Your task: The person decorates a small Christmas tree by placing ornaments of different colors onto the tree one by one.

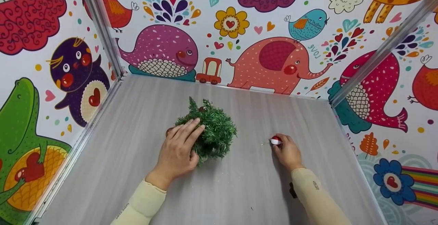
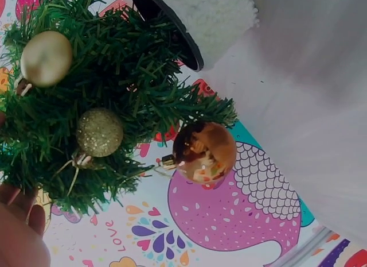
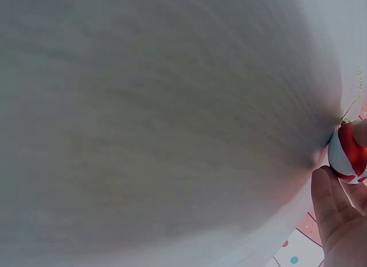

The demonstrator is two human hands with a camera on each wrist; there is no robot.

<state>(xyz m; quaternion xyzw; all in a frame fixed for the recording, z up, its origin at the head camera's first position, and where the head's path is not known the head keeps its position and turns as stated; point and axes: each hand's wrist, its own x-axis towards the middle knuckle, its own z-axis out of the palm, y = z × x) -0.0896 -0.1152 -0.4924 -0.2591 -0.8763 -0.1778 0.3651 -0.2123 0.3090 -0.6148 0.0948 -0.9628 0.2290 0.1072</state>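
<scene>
A small green artificial Christmas tree (image 1: 219, 132) is on the table, seen from above in the head view. My left hand (image 1: 178, 149) rests on its left side, fingers stretched over the branches. The left wrist view shows a matte gold bauble (image 2: 47, 58), a glittery gold bauble (image 2: 100, 132) and a shiny copper bauble (image 2: 205, 152) on the tree. Its black pot (image 2: 192, 53) has a white filling. To the right, apart from the tree, my right hand (image 1: 289, 154) pinches a red and white bauble (image 1: 274, 141) low over the tabletop, with a thin gold string (image 3: 359, 86) trailing from it.
The grey wood-grain table (image 1: 232, 190) meets walls printed with cartoon animals on its left, back and right. Metal corner posts (image 1: 102, 30) stand at the back. A small dark object (image 1: 293, 190) lies beside the right forearm, partly hidden.
</scene>
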